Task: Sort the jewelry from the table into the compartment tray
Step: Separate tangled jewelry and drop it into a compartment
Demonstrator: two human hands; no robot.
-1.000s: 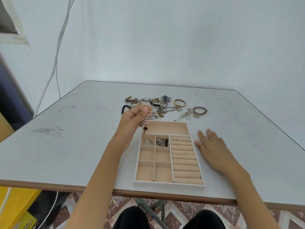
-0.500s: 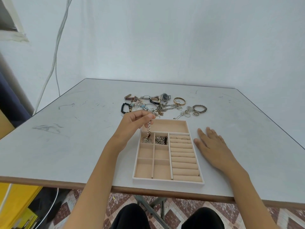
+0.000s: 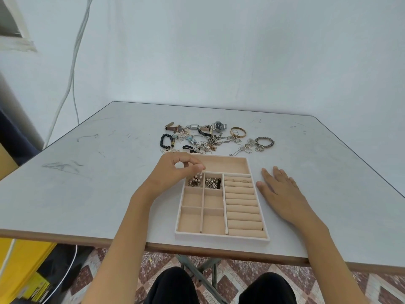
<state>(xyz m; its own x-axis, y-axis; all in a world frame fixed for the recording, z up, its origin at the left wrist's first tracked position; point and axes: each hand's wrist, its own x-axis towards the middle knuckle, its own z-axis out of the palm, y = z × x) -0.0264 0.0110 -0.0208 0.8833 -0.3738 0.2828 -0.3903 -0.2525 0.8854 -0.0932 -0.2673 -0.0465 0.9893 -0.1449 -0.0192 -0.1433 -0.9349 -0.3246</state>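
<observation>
**As the chain sinks, the hand follows it down**

Where a second ago the left hand [image 3: 173, 172] dangled a beaded chain [image 3: 195, 179] above the tray [image 3: 221, 237], that chain now lies heaped in the far-left small compartment, on top of a silver piece that was already there. The hand has dropped with it and hovers over the tray's far left corner. Thumb and forefinger are closed to a narrow pinch, and the top beads run up to their tips. The other fingers are curled.

The right hand [image 3: 282, 191] has not moved. It lies flat on the table [image 3: 87, 183] just beside the tray's right wall, fingers straight and slightly spread, holding nothing.

More chains [image 3: 212, 183] fill the next compartment, and thin rings [image 3: 237, 180] sit in the top ring roll, as before. Beyond the tray the loose pile [image 3: 208, 142] looks unchanged. The dial of the watch [image 3: 218, 126] is too small to read.
</observation>
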